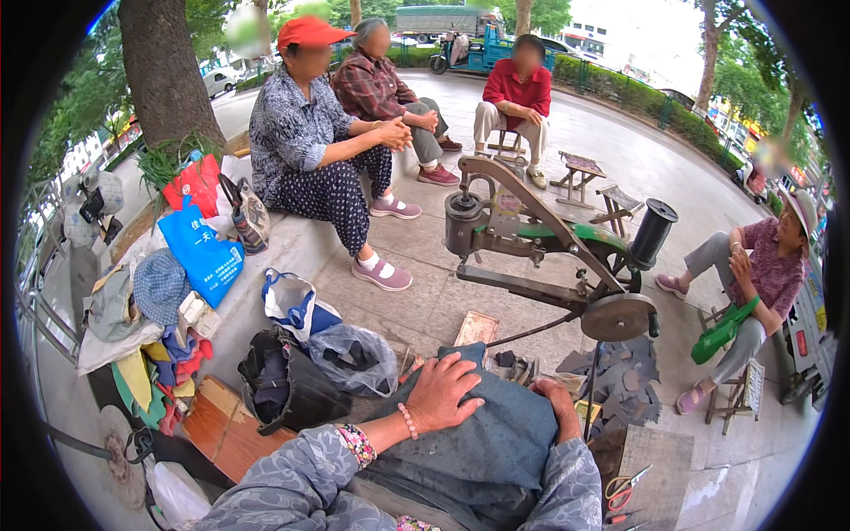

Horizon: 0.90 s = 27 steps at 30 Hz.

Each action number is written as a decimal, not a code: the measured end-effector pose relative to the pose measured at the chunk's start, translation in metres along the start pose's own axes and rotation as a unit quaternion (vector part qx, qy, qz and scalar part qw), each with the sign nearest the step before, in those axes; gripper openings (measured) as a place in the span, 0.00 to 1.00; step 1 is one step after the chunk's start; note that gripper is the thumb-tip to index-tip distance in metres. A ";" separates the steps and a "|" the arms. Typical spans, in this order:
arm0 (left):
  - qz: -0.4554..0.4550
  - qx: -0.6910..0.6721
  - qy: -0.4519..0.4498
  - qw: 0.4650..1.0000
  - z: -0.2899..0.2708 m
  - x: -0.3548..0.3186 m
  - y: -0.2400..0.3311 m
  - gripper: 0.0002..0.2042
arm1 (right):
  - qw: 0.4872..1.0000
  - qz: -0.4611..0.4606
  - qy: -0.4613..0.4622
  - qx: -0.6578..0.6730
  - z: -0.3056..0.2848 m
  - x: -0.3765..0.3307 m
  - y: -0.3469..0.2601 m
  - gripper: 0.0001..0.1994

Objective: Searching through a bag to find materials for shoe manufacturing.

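Observation:
A dark blue-grey cloth (478, 442) is spread over my lap. My left hand (441, 392) lies on top of it, fingers stretched out and a little apart, holding nothing. A pink bead bracelet (407, 420) circles that wrist. At the cloth's right edge rests my right hand (556, 403); its fingers bend and are partly hidden, so their grip is unclear. Just ahead stands a hand-cranked sewing machine (531, 232) with a green body, a dark thread spool (653, 234) and a round wheel (618, 316). Dark sheet scraps (629, 380) lie beyond my right hand.
Orange-handled scissors (625, 488) lie at the lower right. Left of me are a black bag (297, 389), a clear plastic bag (354, 358), a blue bag (202, 252) and coloured cloth pieces (159, 376). Several people sit around; folding stools (580, 177) stand behind the machine.

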<state>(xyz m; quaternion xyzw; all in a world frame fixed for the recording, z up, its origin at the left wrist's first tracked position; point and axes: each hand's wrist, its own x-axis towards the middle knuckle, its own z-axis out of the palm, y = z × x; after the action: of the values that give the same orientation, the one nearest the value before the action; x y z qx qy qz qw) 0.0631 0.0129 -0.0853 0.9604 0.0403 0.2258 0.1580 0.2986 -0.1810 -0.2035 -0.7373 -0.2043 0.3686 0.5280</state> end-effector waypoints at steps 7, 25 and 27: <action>0.010 -0.005 0.001 1.000 0.002 0.000 0.000 0.19 | 0.999 -0.034 0.023 -0.002 -0.003 -0.013 -0.006 0.19; 0.012 -0.028 -0.003 1.000 0.003 0.003 0.001 0.20 | 0.749 -0.289 0.506 -0.316 -0.050 -0.058 -0.063 0.30; 0.011 -0.030 -0.006 0.999 0.004 0.004 -0.001 0.20 | 0.701 -0.268 0.526 -0.400 -0.072 -0.061 -0.100 0.36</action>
<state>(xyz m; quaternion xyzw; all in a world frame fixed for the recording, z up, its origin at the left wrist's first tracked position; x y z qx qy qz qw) 0.0679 0.0132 -0.0871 0.9570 0.0214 0.2226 0.1848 0.3225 -0.2321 -0.0779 -0.8673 -0.2103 -0.3523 0.2818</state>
